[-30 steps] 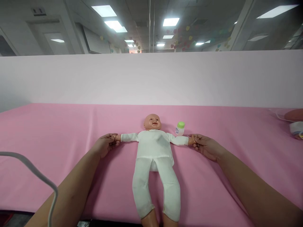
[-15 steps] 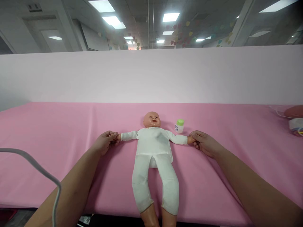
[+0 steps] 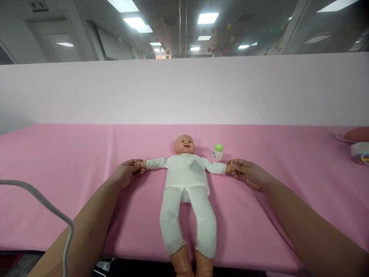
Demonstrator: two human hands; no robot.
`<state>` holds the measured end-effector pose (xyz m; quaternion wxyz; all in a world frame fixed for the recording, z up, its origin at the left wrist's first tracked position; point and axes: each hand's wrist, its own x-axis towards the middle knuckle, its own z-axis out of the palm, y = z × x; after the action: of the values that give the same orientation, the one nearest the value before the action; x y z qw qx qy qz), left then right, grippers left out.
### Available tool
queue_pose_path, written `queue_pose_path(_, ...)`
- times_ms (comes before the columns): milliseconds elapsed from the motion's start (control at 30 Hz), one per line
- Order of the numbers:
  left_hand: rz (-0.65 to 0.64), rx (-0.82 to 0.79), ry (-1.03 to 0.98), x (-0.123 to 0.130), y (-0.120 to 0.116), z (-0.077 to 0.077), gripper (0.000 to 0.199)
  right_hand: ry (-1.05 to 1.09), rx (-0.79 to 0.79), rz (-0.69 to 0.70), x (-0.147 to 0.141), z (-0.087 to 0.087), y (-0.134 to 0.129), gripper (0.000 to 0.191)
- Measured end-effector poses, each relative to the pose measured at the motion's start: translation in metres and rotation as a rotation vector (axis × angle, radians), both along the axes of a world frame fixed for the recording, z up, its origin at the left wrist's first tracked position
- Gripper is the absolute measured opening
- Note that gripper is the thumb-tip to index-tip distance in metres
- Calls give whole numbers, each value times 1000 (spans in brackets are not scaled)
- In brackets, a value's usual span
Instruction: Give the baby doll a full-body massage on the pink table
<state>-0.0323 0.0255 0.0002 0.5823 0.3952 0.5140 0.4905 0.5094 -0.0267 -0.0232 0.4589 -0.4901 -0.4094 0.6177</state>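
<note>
A baby doll (image 3: 187, 173) in a white top and white trousers lies face up on the pink sheet (image 3: 129, 231), its arms stretched out to both sides. My left hand (image 3: 128, 172) has its fingers closed on the doll's hand at the left. At the right, my right hand (image 3: 246, 174) pinches the doll's other hand between thumb and fingers. A small clear bottle with a green cap (image 3: 217, 152) stands beside the doll's head, on the right. The doll's bare lower legs reach the front edge of the sheet.
A white wall panel (image 3: 184, 92) rises behind the pink surface, with glass above it. At the far right lie a skin-toned object (image 3: 357, 134) and a white item with coloured parts (image 3: 360, 151). A grey cable (image 3: 43, 201) curves across the lower left.
My right hand's fingers and the doll's hand they hold have shifted slightly to the left. My left hand keeps its hold. The whole view has moved very slightly.
</note>
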Motion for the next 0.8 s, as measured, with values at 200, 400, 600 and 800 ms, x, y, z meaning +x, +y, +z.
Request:
queue_pose_path(200, -85, 39, 57, -1, -4, 3, 27, -73, 21, 8, -2, 6, -4, 33)
queue_pose_path(400, -88, 59, 127, -2, -3, 0, 30, -147, 47, -45, -8, 6, -3, 38)
queue_pose_path(600, 31, 15, 81, 3, -2, 1, 16, -168, 64, -89, -9, 1, -1, 45)
queue_pose_path(800, 48, -30, 45, 4, -1, 3, 19, -73, 39, -35, -5, 5, -3, 36)
